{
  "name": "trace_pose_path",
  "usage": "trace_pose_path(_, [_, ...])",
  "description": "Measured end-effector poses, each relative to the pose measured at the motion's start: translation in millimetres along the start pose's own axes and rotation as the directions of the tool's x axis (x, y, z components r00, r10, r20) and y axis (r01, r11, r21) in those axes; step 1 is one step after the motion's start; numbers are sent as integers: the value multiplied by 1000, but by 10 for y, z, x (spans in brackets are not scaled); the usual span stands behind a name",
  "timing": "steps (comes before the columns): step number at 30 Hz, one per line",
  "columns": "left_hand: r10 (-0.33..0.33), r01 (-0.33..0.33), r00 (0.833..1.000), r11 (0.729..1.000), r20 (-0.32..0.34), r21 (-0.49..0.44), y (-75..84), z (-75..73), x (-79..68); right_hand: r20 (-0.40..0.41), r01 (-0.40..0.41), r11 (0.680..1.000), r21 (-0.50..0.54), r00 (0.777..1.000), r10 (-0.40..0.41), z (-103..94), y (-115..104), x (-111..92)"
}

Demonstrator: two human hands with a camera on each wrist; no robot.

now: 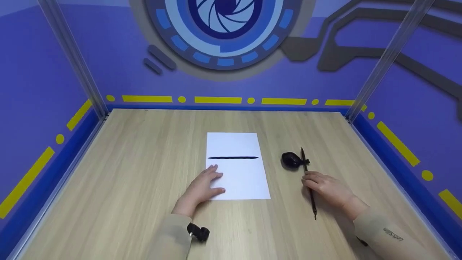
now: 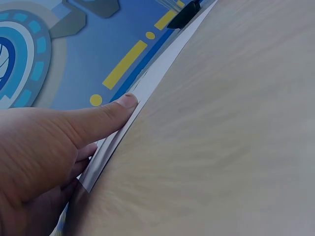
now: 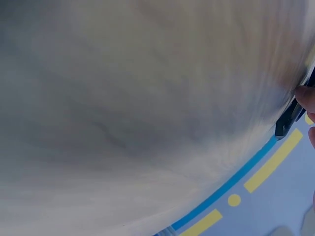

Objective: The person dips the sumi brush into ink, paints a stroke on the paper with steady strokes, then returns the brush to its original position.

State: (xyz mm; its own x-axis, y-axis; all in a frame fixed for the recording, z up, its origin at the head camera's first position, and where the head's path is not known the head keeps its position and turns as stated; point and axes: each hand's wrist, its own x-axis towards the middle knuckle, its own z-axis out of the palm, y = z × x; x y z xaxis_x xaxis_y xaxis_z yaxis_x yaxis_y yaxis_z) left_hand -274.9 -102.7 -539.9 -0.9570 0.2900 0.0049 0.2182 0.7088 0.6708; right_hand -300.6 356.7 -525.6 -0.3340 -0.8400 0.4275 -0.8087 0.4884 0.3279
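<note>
A white sheet of paper [image 1: 238, 180] lies on the table with one thick black horizontal stroke [image 1: 233, 157] across it. My left hand [image 1: 204, 184] rests on the sheet's left edge below the stroke, fingers and thumb spread. In the left wrist view the thumb [image 2: 115, 110] lies on the paper edge. To the right of the sheet, my right hand [image 1: 326, 187] pinches a dark writing brush [image 1: 312, 202] around its middle. The brush's upper part crosses the narrow end of a rounded, glossy black ink dish [image 1: 290, 160]. The right thumb is hidden in the head view.
The light wooden table [image 1: 144, 155] is enclosed by blue-purple panels [image 1: 119, 72] with yellow dashes at the back and both sides. Metal posts [image 1: 77, 65] stand at the back corners. A small black device [image 1: 198, 232] is strapped at the left sleeve.
</note>
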Motion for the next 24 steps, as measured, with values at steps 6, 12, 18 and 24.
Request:
trace_pose_path(6, [-4, 4, 1000, 1000, 5, -1, -7, -5, 7, 8, -28, 1000, 1, 1000, 28, -1, 16, -17])
trace_pose_path(12, [-1, 1, 1000, 1000, 2, 0, -8, 16, 5, -10, -65, 998, 12, 998, 65, -32, 46, 20])
trace_pose_path(18, [7, -7, 1000, 1000, 7, 6, -8, 29, 3, -135, -94, 996, 7, 986, 94, -117, 187, 242])
trace_pose_path(24, [4, -4, 1000, 1000, 5, 13, 2, 0, 10, -260, -164, 986, 36, 951, 168, -159, 318, 570])
